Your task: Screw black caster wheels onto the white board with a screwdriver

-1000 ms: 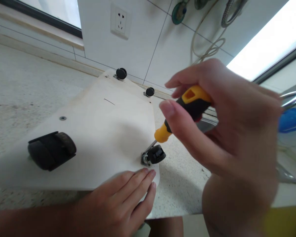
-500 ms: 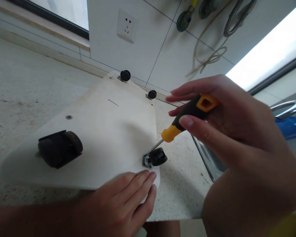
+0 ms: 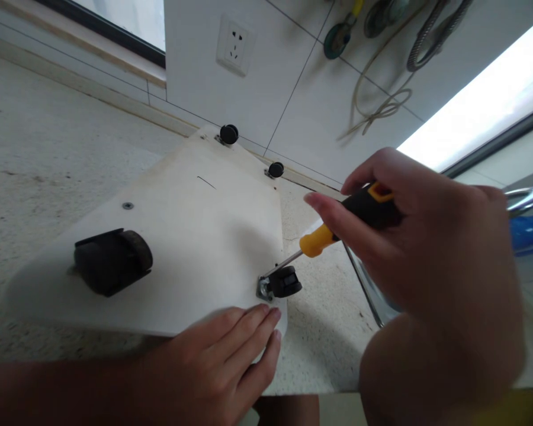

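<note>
My right hand (image 3: 408, 236) is closed round the black and yellow handle of a screwdriver (image 3: 316, 239). The shaft slants down to the metal plate of a small black caster (image 3: 285, 281) near the right corner of a white board (image 3: 190, 236); I cannot make out the screw under the tip. My left hand (image 3: 235, 349) lies flat on the board's near edge, fingers stretched out beside that caster's plate. Other casters are on the board: a large-looking one (image 3: 113, 260) at the left, and two at the far end, one (image 3: 228, 134) left of the other (image 3: 276, 170).
The board lies on a speckled countertop (image 3: 48, 142). A metal sink (image 3: 368, 284) is at the right, with a blue item (image 3: 530, 232) beyond it. On the tiled wall are a socket (image 3: 234, 46), a looped cord (image 3: 388, 106) and a metal hose (image 3: 430, 41).
My right hand has turned on the handle, its fingers now curled more tightly and the screwdriver tilted lower to the right. The left hand stays in place.
</note>
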`<state>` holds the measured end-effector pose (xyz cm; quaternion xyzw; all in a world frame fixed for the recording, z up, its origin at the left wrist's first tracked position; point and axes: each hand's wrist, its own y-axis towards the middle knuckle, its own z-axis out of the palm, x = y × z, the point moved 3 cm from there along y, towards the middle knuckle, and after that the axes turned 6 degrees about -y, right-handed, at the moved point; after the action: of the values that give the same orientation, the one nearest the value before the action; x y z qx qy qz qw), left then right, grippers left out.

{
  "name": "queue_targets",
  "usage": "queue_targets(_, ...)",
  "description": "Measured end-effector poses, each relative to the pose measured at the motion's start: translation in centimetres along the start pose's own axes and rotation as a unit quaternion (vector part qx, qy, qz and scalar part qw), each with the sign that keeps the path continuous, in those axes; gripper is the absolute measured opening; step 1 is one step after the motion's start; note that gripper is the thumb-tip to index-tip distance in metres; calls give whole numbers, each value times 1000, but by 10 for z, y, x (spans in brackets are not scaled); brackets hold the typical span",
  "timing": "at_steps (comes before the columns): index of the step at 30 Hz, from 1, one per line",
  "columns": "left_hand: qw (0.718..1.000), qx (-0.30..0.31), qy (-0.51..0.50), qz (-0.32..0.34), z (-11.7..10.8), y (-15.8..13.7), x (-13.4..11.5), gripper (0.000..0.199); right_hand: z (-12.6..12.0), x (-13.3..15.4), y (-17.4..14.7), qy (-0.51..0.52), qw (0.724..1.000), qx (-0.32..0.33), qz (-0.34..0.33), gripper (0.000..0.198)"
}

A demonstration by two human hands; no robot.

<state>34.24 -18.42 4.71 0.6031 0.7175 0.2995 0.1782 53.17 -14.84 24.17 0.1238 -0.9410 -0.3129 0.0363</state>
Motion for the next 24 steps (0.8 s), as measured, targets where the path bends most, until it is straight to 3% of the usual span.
queue_targets(3,1000,-13,4,0,1,0,0,37,1,-3,-2,95,992,78,-18,35)
queue_targets(6,1000,-13,2,4,2,0,0,37,4,-6,-1,247,957,145,-40,48)
queue_targets(8,1000,-11,3,5,2,-1,0,37,6,-7,2,258,957,123,-44,37)
queue_targets(10,1000,-9,6,6,2,-2,-1,38,7,-8,6,163,985,56,-31,21)
queue_targets(12,1000,-4,7,4,3,-2,-1,39,7,-9,7,80,997,14,-10,27)
queue_targets(14,1000,-7,7,0,4,-3,-2,39,8,-9,7,124,991,53,-11,31)
queue_targets(17,1000,-8,6,2,5,-3,-2,38,11,-7,4,286,946,146,-36,54)
queue_targets(19,1000,-5,8,4,5,-3,-2,37,14,-7,5,321,936,140,-34,50)
queue_targets(22,1000,-4,10,4,4,-2,-2,38,19,-11,11,162,986,37,7,31)
queue_targets(24,1000,0,10,3,4,-2,-2,38,22,-16,15,68,997,-3,22,31)
